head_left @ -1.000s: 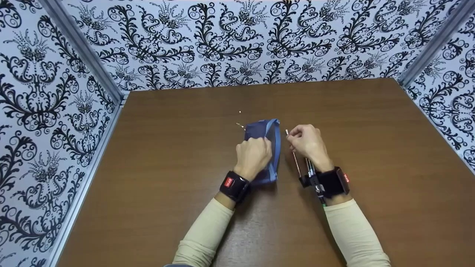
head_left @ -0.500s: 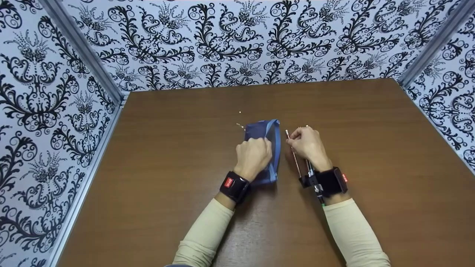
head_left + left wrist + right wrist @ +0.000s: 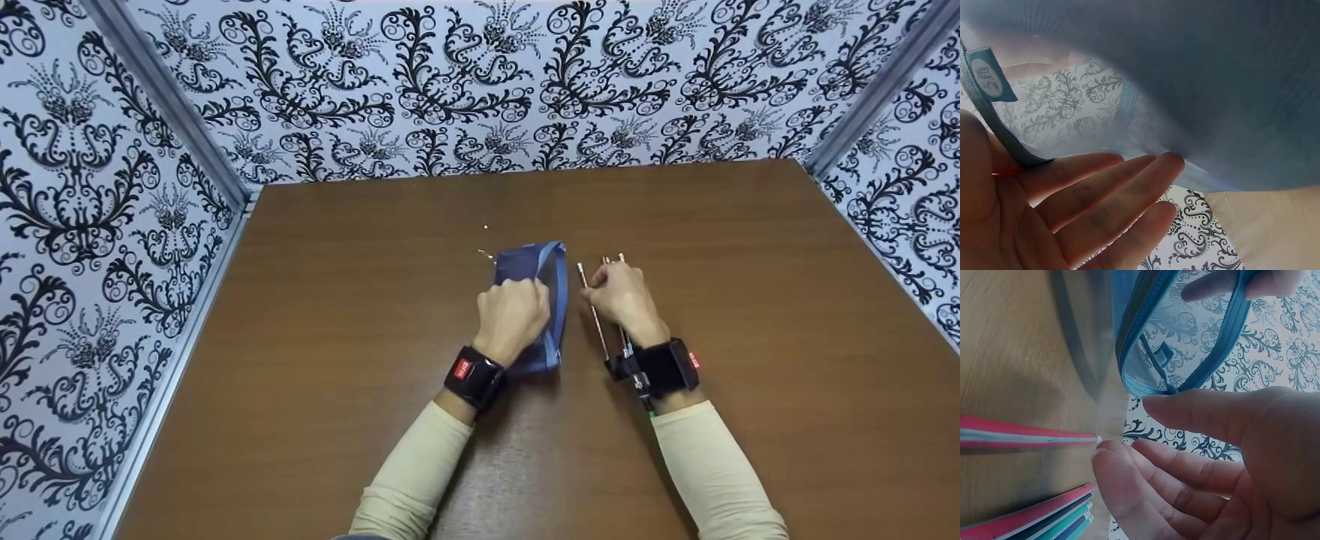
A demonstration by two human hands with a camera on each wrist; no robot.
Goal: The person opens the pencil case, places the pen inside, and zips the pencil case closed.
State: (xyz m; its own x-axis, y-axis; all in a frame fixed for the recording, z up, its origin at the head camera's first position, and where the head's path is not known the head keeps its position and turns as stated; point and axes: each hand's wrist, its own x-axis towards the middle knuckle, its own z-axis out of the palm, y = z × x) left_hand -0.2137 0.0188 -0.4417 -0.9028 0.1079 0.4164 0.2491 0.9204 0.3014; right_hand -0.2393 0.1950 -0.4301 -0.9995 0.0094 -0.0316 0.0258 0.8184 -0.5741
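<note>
In the head view my left hand (image 3: 514, 315) holds a blue mesh zipper pouch (image 3: 517, 262) above the table. Its rim lies between thumb and fingers, and the pouch mouth faces right. A small tag (image 3: 991, 76) shows at the edge in the left wrist view. My right hand (image 3: 628, 300) is just right of the pouch, over several pencils. Its thumb and index finger stand apart in the right wrist view, with nothing pinched between them. One red-and-white striped pencil (image 3: 1033, 433) lies by the index fingertip. Other striped pencils (image 3: 1044, 517) lie together beside it, partly under the hand.
The brown wooden table (image 3: 337, 300) reaches back to patterned wall panels (image 3: 465, 90) with metal corner posts (image 3: 172, 97). Small bright specks (image 3: 486, 255) show behind the pouch. Both wrists wear black straps (image 3: 475, 377).
My right hand has drawn slightly back toward me along the pencils, so more of their far ends show. The left hand and pouch have stayed in place.
</note>
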